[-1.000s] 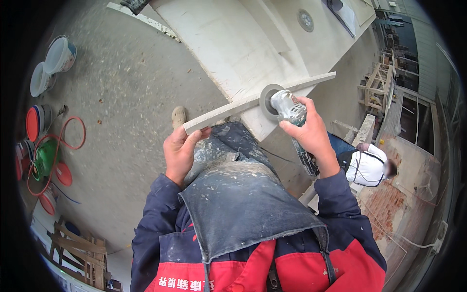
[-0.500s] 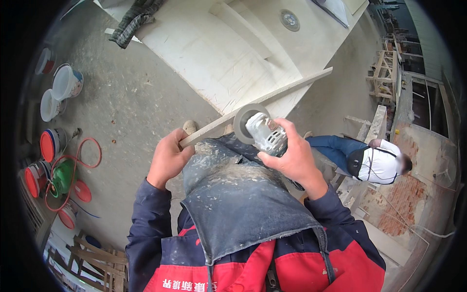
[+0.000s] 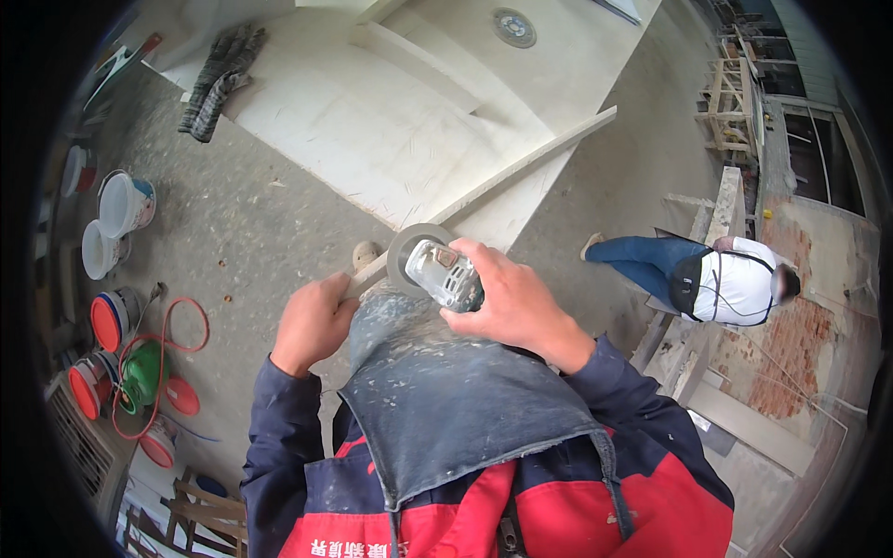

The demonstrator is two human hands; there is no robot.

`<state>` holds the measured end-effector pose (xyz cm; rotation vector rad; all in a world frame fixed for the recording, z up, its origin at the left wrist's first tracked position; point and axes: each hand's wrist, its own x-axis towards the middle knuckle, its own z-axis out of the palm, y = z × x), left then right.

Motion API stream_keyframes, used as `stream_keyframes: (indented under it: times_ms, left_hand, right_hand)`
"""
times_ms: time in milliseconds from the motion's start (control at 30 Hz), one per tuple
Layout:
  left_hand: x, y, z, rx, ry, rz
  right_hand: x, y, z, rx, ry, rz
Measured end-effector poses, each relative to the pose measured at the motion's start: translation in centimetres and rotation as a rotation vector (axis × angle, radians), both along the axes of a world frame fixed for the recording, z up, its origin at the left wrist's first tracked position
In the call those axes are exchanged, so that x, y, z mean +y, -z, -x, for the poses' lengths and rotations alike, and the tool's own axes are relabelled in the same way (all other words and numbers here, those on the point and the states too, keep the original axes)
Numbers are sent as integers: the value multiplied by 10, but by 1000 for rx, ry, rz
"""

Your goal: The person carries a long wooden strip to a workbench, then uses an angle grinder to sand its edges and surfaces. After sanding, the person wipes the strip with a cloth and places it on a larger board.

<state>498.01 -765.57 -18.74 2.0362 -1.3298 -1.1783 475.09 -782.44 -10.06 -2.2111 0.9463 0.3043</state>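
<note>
— Two hands busy at frame centre. Left hand [image 3: 312, 321] clamps the near end of the long pale strip [image 3: 521, 167]; strip runs up-right along the white slab [image 3: 372, 121] edge.
— Right?
— Right hand [image 3: 507, 302], fingers wrapped round the angle grinder [image 3: 445, 274]; disc touches the strip just right of the left fingers.
— Room?
— Bare concrete floor [image 3: 251, 232] left of slab; buckets [image 3: 126, 205] far left, a person [image 3: 726, 279] mid-right, well apart.
</note>
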Motion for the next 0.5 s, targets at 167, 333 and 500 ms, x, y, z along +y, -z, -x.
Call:
stream_keyframes:
  times_ms: [167,333,500]
  left_hand:
    - [-1,0,3,10,-4,-28]
    - [-2,-3,2,-5,8,-24]
    - [-5,-5,3,-6,6,-49]
  right_hand:
    - [-24,7,19,7,148,104]
    - [-59,2,34,57,301,140]
    - [-96,1,47,89,412,171]
